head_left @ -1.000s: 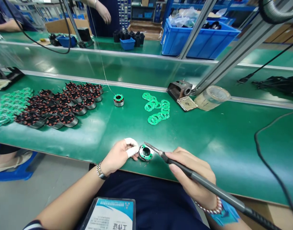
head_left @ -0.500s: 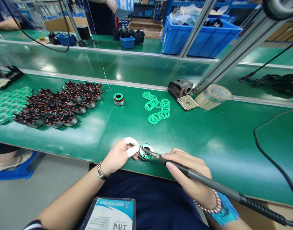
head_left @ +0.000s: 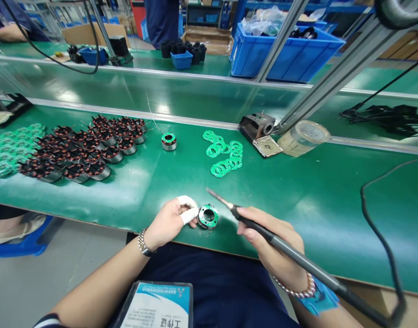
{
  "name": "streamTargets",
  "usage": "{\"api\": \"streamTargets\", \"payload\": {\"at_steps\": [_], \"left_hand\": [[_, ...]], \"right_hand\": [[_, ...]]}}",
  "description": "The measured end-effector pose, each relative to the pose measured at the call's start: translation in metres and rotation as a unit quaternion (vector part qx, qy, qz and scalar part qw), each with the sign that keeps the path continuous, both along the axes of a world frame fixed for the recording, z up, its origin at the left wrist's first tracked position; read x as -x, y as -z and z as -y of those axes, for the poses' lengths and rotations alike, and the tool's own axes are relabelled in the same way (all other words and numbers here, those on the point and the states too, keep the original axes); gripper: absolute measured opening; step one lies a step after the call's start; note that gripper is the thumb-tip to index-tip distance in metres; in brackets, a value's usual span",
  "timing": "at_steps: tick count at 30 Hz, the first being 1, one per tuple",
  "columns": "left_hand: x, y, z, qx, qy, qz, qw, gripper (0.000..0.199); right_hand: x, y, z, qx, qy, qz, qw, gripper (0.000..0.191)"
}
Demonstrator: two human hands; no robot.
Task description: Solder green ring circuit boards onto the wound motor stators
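On the bench point(head_left: 270, 196) near its front edge, the left hand point(head_left: 166, 223) steadies the side of a board-topped stator point(head_left: 211, 225), probably dense and rigid with delicate wires, best held by its outer rim, while the right hand point(head_left: 284, 269) grips a soldering iron point(head_left: 311, 269) by its handle.

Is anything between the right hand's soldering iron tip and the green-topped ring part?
Nothing visible stands between the iron tip and the ring part; the left hand is at the part's left edge, off that path.
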State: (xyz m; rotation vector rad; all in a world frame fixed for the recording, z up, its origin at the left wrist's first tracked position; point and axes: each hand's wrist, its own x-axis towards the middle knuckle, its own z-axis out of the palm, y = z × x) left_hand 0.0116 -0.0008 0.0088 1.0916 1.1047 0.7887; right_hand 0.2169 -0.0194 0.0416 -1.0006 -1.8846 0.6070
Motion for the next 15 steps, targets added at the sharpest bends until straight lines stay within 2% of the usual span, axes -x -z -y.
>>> {"api": "streamTargets", "payload": {"at_steps": [3, 7, 10, 13, 15], "left_hand": [[-0.001, 0.001, -0.001, -0.002, -0.005, 0.003, 1.0, 0.015], [0.002, 0.003, 0.001, -0.015, -0.005, -0.005, 1.0, 0.011], [0.01, 0.004, 0.007, -0.074, -0.03, -0.039, 0.996, 0.015], [0.017, 0.002, 0.014, -0.178, 0.032, -0.098, 0.979, 0.016], [0.017, 0.002, 0.016, -0.203, 0.082, -0.109, 0.97, 0.013]], "right_hand": [[0.004, 0.006, -0.01, 0.018, -0.015, 0.035, 0.999, 0.019], [0.011, 0.01, -0.024, 0.068, -0.117, 0.095, 0.986, 0.032], [0.013, 0.013, -0.029, 0.098, -0.138, 0.108, 0.98, 0.033], [0.013, 0.015, -0.029, 0.107, -0.128, 0.109, 0.98, 0.034], [0.013, 0.017, -0.027, 0.105, -0.124, 0.102, 0.981, 0.034]]}}
